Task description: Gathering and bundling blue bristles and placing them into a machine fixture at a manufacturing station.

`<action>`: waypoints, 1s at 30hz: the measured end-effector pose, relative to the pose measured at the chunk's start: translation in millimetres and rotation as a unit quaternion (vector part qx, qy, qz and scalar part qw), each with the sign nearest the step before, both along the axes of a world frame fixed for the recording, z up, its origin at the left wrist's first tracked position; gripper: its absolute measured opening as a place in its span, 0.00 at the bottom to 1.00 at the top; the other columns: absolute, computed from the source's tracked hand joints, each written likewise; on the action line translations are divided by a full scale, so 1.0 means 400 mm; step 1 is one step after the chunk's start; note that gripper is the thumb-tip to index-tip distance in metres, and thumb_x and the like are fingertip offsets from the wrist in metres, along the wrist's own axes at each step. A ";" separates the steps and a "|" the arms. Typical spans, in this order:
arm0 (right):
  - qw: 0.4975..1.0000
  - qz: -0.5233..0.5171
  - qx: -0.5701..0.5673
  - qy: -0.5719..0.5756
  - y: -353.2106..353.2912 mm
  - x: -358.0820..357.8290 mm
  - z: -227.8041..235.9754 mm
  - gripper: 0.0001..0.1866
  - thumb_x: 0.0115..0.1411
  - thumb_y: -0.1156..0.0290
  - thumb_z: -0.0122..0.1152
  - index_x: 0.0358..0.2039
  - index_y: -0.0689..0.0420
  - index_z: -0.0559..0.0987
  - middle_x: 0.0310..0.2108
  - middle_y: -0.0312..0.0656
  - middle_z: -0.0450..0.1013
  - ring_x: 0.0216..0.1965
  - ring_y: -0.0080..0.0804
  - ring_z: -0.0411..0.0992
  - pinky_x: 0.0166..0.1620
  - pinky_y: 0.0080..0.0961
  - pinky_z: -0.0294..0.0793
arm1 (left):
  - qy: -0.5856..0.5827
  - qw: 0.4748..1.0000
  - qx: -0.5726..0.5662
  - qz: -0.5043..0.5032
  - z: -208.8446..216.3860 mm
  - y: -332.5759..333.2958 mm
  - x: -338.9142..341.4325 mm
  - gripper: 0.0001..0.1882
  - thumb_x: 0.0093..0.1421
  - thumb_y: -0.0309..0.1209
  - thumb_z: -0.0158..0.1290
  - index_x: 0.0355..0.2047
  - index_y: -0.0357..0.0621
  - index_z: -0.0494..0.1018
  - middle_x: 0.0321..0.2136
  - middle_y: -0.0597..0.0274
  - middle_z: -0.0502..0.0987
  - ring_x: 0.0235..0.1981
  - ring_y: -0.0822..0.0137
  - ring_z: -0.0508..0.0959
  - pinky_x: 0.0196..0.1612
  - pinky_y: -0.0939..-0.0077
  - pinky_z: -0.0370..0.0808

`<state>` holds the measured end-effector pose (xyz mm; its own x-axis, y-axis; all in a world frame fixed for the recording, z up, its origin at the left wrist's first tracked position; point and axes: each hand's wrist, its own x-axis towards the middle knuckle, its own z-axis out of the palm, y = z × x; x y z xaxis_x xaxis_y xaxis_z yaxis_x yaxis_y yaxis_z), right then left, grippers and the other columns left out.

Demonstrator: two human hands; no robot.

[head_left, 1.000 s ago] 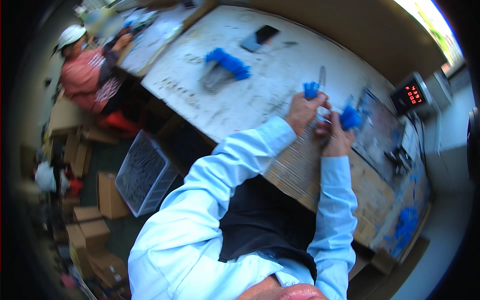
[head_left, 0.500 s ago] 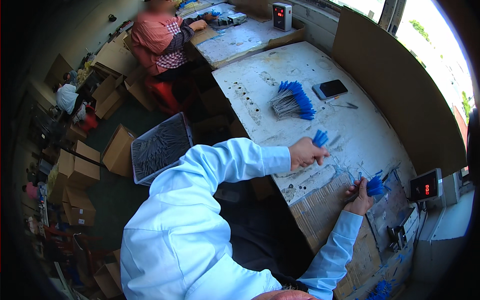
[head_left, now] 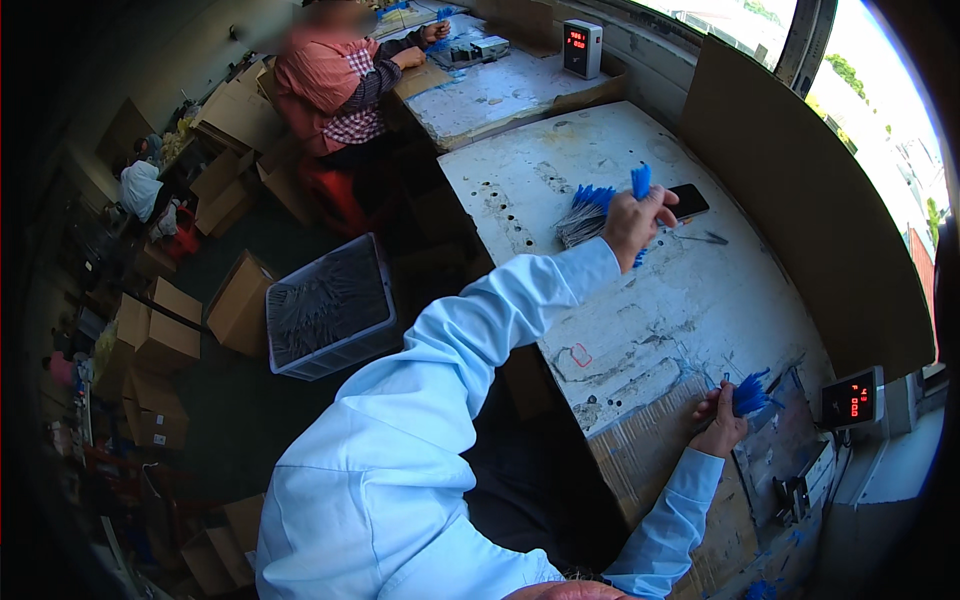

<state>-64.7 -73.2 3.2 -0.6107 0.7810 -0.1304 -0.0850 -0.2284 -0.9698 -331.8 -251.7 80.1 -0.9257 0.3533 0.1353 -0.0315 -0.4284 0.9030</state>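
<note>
My left hand (head_left: 632,228) is closed round a small bundle of blue-ended sticks (head_left: 641,180), whose blue ends rise above the fingers. It hovers over or beside a pile of thin grey sticks with blue ends (head_left: 582,212) on the white worktable (head_left: 640,330), partly hiding it. By the cardboard sheet, my right hand (head_left: 720,424) is closed on another bunch of blue-ended sticks (head_left: 752,394); their blue ends fan out past the fingers to the right. What lies inside each grip is hidden.
A phone (head_left: 688,203) lies just right of my left hand. A display box (head_left: 852,398) and small metal fixture (head_left: 793,498) stand at right. Cardboard (head_left: 640,440) covers the near table. A crate (head_left: 335,362) of grey sticks stands left; a co-worker (head_left: 335,90) sits beyond.
My left hand has moved up and away from my right hand to the pile near the phone, its bundle still held. My right hand stays nearly in place. The view has shifted slightly.
</note>
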 end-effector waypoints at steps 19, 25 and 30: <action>0.999 0.023 -0.001 -0.034 -0.031 -0.009 0.037 0.12 0.66 0.62 0.61 0.39 0.59 0.80 0.24 0.37 0.76 0.20 0.23 0.70 0.22 0.19 0.68 | 0.297 0.941 -0.142 0.080 -0.208 0.255 0.168 0.06 0.66 0.27 0.51 0.38 0.38 0.76 0.27 0.54 0.80 0.24 0.65 0.80 0.30 0.73 0.78; 0.999 0.019 -0.003 -0.051 -0.031 -0.011 0.041 0.12 0.66 0.62 0.62 0.40 0.60 0.80 0.24 0.37 0.76 0.19 0.23 0.70 0.21 0.19 0.68 | 0.381 0.906 -0.167 0.078 -0.217 0.261 0.185 0.06 0.60 0.22 0.55 0.39 0.37 0.76 0.34 0.48 0.82 0.34 0.52 0.84 0.37 0.66 0.81; 0.998 0.010 0.004 -0.062 -0.031 -0.015 0.038 0.12 0.66 0.63 0.61 0.41 0.60 0.80 0.25 0.38 0.76 0.20 0.23 0.70 0.22 0.20 0.68 | 0.382 0.905 -0.178 0.052 -0.214 0.262 0.191 0.08 0.58 0.22 0.57 0.39 0.37 0.76 0.36 0.46 0.82 0.36 0.48 0.84 0.39 0.64 0.82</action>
